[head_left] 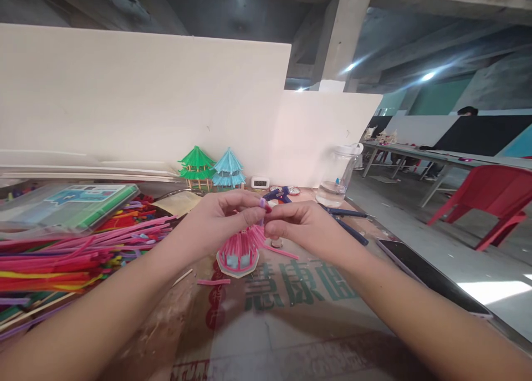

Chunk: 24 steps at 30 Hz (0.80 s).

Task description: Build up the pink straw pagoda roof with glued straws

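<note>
My left hand (226, 217) pinches a short piece of light purple pipe cleaner (262, 203) between thumb and fingers. Meeting it from the other side, my right hand (297, 223) has its fingertips closed on a small dark red piece (268, 209), whose kind is unclear. Just below both hands, a pink pipe-cleaner pavilion model (239, 253) stands on a pale many-sided base; its top is hidden behind my fingers. One loose pink pipe cleaner piece (214, 282) lies in front of the model, and another pink strip (282, 252) lies to its right.
Bundled pipe cleaners (75, 253) and a plastic box (83, 203) fill the left. Behind stand green (197, 164) and blue (228, 169) pavilion models, a clock (260, 182) and a water jug (332, 189). Blue-handled pliers (351, 228) and a phone (432, 275) lie right.
</note>
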Each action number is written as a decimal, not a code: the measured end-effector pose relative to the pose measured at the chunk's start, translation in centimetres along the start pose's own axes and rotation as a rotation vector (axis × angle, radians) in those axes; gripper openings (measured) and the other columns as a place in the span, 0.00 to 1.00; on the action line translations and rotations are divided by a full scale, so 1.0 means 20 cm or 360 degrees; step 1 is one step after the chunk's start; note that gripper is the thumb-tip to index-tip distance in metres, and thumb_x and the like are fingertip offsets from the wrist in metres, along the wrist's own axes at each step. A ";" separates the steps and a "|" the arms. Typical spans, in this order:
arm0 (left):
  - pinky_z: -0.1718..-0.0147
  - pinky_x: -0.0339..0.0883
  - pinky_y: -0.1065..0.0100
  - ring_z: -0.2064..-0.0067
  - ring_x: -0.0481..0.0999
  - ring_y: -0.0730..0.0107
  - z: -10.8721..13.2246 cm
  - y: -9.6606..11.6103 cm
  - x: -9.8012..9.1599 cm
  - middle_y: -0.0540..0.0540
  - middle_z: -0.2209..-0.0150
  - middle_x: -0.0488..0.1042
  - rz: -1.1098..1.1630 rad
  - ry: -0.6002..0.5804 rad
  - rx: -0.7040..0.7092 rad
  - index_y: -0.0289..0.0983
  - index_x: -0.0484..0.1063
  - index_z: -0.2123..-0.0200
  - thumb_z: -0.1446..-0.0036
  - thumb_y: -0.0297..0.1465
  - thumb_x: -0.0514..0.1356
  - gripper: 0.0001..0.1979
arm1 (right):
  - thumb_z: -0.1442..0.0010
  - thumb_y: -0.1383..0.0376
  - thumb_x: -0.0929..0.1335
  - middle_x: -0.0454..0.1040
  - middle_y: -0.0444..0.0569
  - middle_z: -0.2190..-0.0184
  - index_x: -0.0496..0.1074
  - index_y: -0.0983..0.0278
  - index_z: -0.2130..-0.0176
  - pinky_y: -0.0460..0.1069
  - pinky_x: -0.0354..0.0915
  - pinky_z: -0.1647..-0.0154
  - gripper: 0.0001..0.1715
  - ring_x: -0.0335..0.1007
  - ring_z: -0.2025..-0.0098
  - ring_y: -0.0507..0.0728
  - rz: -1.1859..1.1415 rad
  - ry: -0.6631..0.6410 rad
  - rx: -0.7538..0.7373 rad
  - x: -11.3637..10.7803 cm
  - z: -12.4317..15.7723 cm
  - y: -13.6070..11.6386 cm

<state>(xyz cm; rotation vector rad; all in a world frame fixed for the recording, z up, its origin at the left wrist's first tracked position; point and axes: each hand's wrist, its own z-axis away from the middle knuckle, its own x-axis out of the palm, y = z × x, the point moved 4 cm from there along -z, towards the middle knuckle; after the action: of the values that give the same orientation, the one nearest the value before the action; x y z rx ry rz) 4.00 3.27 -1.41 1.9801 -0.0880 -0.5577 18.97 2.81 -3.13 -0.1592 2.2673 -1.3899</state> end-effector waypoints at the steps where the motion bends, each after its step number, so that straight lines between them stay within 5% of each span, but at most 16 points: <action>1: 0.61 0.70 0.66 0.60 0.76 0.63 0.00 0.00 0.00 0.44 0.62 0.78 0.0008 -0.0013 -0.0017 0.36 0.79 0.70 0.51 0.38 0.65 0.11 | 0.49 0.63 0.69 0.72 0.41 0.78 0.76 0.63 0.74 0.46 0.63 0.70 0.06 0.65 0.74 0.50 -0.0012 -0.0004 0.0007 0.01 0.00 0.00; 5: 0.64 0.69 0.69 0.63 0.75 0.68 0.00 -0.01 0.01 0.46 0.64 0.78 0.0014 -0.0012 -0.0025 0.36 0.78 0.68 0.50 0.39 0.64 0.11 | 0.49 0.64 0.69 0.69 0.40 0.79 0.73 0.63 0.75 0.46 0.62 0.72 0.06 0.61 0.76 0.49 -0.0019 -0.0018 0.0014 0.03 0.01 0.01; 10: 0.68 0.68 0.72 0.67 0.74 0.71 0.01 0.03 -0.06 0.47 0.66 0.79 -0.0177 0.0213 0.0020 0.37 0.78 0.66 0.49 0.42 0.64 0.14 | 0.46 0.62 0.68 0.69 0.41 0.77 0.70 0.63 0.74 0.46 0.63 0.71 0.08 0.64 0.74 0.49 0.0035 -0.0048 0.0024 -0.05 -0.01 0.03; 14: 0.71 0.68 0.73 0.72 0.74 0.73 0.01 0.05 -0.11 0.48 0.70 0.79 -0.0165 0.0258 0.0013 0.38 0.78 0.65 0.47 0.43 0.63 0.15 | 0.46 0.58 0.70 0.74 0.45 0.72 0.72 0.64 0.71 0.48 0.67 0.65 0.11 0.70 0.70 0.51 0.0185 0.0306 0.0037 -0.29 -0.02 0.03; 17: 0.70 0.70 0.72 0.71 0.75 0.72 0.01 0.03 -0.11 0.48 0.70 0.79 -0.0194 0.0209 -0.0017 0.38 0.78 0.62 0.46 0.42 0.62 0.15 | 0.48 0.56 0.72 0.76 0.48 0.65 0.71 0.63 0.72 0.48 0.69 0.64 0.14 0.72 0.69 0.51 -0.0039 0.0545 -0.0084 -0.40 0.00 -0.01; 21: 0.66 0.71 0.70 0.66 0.77 0.69 0.01 0.01 -0.04 0.48 0.66 0.79 -0.0226 0.0096 -0.0025 0.39 0.75 0.52 0.48 0.36 0.64 0.19 | 0.48 0.55 0.73 0.76 0.50 0.54 0.71 0.62 0.72 0.50 0.73 0.63 0.14 0.76 0.65 0.53 -0.0306 0.0239 -0.0134 -0.26 0.04 -0.07; 24: 0.69 0.70 0.70 0.67 0.77 0.69 0.02 0.00 0.03 0.48 0.68 0.78 -0.0155 0.0001 -0.0024 0.40 0.69 0.45 0.47 0.33 0.63 0.25 | 0.46 0.55 0.72 0.77 0.50 0.59 0.72 0.62 0.69 0.52 0.74 0.61 0.13 0.77 0.66 0.53 -0.0447 -0.0008 -0.0121 -0.11 0.05 -0.08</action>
<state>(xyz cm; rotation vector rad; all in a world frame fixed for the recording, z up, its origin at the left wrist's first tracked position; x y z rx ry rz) 4.37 2.81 -1.69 1.9776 0.0135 -0.6190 21.06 1.89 -1.38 -0.5235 2.3635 -1.4353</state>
